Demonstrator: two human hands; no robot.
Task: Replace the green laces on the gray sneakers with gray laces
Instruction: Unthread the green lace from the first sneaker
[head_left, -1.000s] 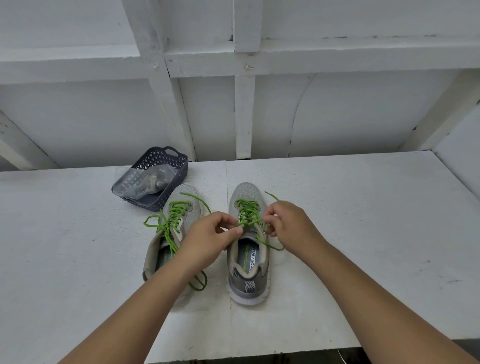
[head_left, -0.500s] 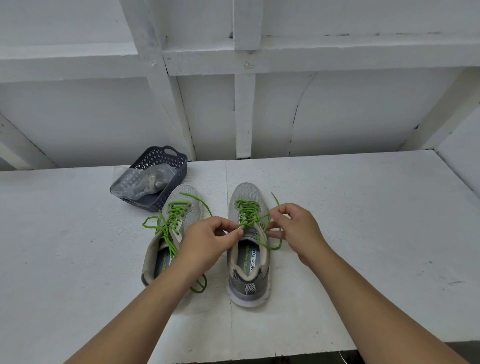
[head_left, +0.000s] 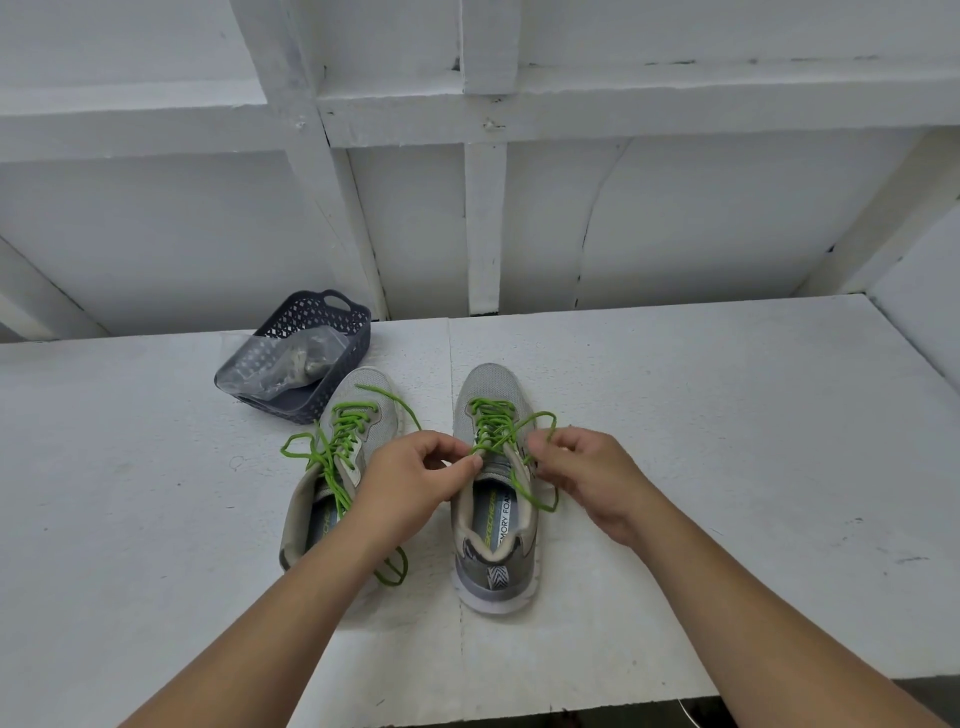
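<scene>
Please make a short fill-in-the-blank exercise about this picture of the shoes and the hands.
1. Both hands pinch the lace of the gray mesh sneaker on the person's ____ side.
2. The round cord laces in both sneakers are ____ in colour.
3. The clear plastic bag lies in the dark perforated plastic ____.

Missing words: right; green; basket

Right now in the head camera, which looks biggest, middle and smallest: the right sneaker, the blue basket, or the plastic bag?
1. right sneaker, though it lies nearer the camera
2. blue basket
3. plastic bag, lying in the basket
</scene>
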